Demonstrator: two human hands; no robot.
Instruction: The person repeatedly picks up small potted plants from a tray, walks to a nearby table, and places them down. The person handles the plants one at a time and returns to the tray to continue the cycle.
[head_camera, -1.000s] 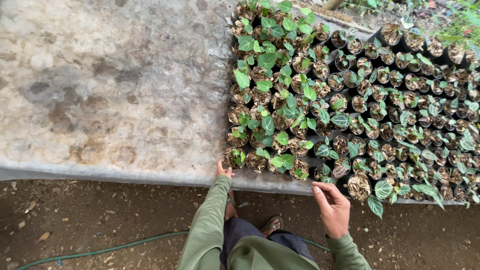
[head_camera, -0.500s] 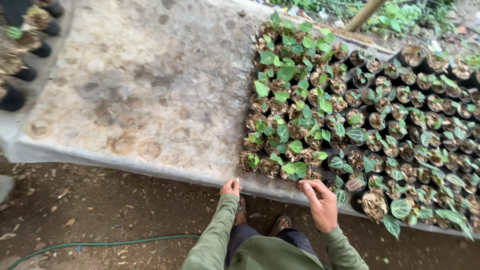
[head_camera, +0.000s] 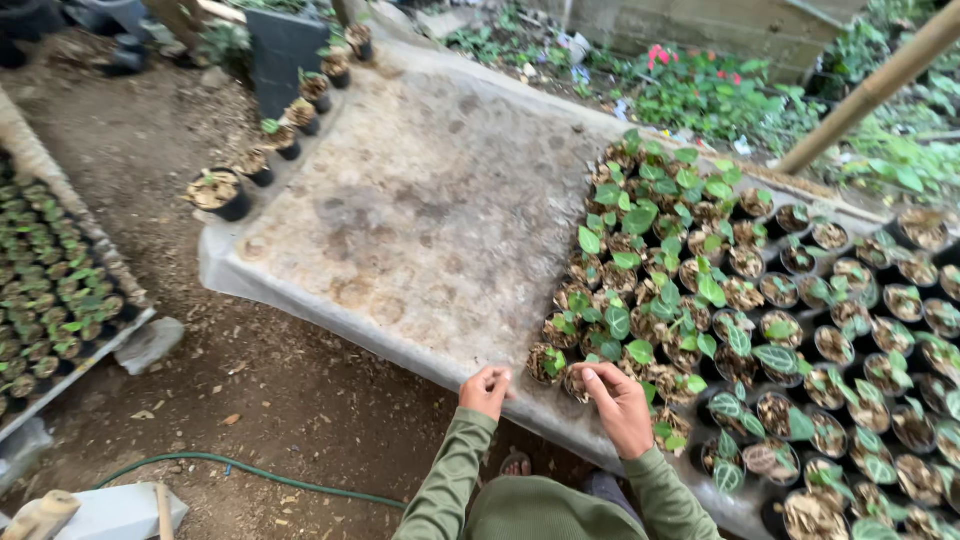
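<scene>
1. The right hand (head_camera: 622, 408) is pinching, fingers curled, at the rim of a small black seedling pot (head_camera: 578, 381) on the near corner of the block of pots.
2. The left hand (head_camera: 486, 390) is resting at nine o'clock of that pot, fingers loosely curled; whether it is gripping anything cannot be told.
3. The corner pot is lying just at twelve o'clock of the right hand, the nearer one.
4. The potted seedlings (head_camera: 700, 290) are crowding the tabletop (head_camera: 400, 220) toward three o'clock, each holding soil and green leaves.

green hose (head_camera: 250, 470) on dirt | bamboo pole (head_camera: 870, 90) | red flowers (head_camera: 660, 55)
</scene>
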